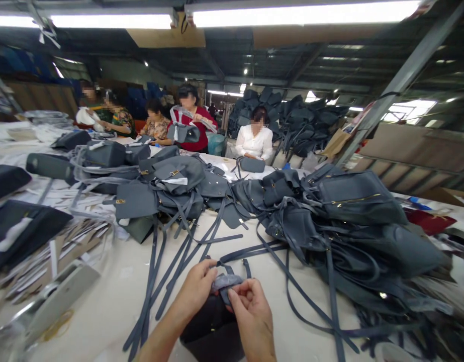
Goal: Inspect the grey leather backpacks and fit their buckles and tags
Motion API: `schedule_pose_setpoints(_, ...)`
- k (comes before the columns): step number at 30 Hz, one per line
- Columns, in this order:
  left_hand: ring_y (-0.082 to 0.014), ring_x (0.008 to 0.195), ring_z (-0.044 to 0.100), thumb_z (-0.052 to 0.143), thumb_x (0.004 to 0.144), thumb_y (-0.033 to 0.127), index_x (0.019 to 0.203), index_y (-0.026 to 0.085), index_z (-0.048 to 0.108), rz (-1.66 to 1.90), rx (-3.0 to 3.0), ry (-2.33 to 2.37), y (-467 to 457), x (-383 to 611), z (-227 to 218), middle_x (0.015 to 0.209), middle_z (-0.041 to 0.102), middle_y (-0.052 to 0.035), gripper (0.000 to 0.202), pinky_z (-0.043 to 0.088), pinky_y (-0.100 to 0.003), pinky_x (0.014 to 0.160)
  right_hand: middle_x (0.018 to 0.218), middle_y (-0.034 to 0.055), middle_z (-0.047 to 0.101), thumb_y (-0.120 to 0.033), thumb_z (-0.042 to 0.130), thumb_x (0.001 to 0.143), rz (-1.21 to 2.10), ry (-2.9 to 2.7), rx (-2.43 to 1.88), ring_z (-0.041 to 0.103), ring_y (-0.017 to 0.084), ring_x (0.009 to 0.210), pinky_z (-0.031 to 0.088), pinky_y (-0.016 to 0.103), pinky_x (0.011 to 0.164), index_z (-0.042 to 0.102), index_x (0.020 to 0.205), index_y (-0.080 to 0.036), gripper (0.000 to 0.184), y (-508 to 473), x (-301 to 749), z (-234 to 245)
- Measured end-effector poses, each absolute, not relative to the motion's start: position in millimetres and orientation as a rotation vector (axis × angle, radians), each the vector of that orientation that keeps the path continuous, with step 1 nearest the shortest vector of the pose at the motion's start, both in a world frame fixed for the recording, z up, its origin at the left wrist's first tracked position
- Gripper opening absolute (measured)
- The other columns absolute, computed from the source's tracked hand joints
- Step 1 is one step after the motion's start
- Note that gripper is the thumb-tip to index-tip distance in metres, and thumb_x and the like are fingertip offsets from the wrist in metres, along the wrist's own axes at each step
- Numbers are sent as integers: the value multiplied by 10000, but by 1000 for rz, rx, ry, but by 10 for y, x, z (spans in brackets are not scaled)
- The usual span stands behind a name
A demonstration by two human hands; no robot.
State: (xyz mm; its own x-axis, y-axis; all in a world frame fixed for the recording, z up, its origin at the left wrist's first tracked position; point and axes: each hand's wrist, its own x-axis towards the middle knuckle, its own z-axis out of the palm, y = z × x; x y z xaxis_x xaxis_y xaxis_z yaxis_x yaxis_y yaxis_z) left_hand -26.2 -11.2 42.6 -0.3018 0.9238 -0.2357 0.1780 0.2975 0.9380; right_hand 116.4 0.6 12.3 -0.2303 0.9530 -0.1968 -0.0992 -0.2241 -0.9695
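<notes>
A dark backpack-like bag (212,334) stands on the white table right in front of me, partly hidden by my arms. At its top is a grey-blue strap with clear plastic wrap (227,281) around part of it. My left hand (198,284) is closed on the strap's left side, thumb and fingers together. From the right, my right hand (254,309) pinches the strap's lower end between thumb and fingertips. Beyond my hands, loose grey-blue straps (250,250) lie across the tabletop.
Piled grey-blue bags (179,176) span the table ahead, with a higher heap (360,201) to the right. Paper strips (66,251) and a pale machine part (62,301) are at left. Several co-workers sit across, one in a white shirt (254,141). A slanted post (401,85) rises at right.
</notes>
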Motion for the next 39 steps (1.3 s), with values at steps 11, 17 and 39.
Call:
schedule_pose_setpoints(11, -172, 655, 485, 477, 696, 228, 633, 202, 488, 906, 1223, 1751, -135, -337, 535, 636, 484, 21, 69, 358, -274, 608, 632, -62, 601, -396, 782, 639, 1646, -1118, -1158, 627, 135, 585, 550, 250, 587, 527, 757, -226, 329, -86, 1111, 156)
schedule_pose_setpoints(17, -199, 794, 517, 383, 847, 193, 736, 218, 481, 1149, 1580, 1877, -233, -127, 670, 813, 547, -34, 150, 409, -317, 735, 691, -37, 628, -396, 847, 577, 1810, -966, -1222, 645, 138, 607, 521, 204, 454, 549, 866, -200, 459, -239, 1342, 200)
schedule_pose_setpoints(39, -107, 548, 595, 688, 586, 248, 835, 168, 551, 1488, 449, 1430, -762, 129, 389, 669, 592, 45, 295, 519, -223, 539, 726, 29, 732, -293, 826, 571, 2182, -1245, -1113, 635, 133, 635, 451, 210, 548, 704, 870, -149, 353, -149, 1540, 327)
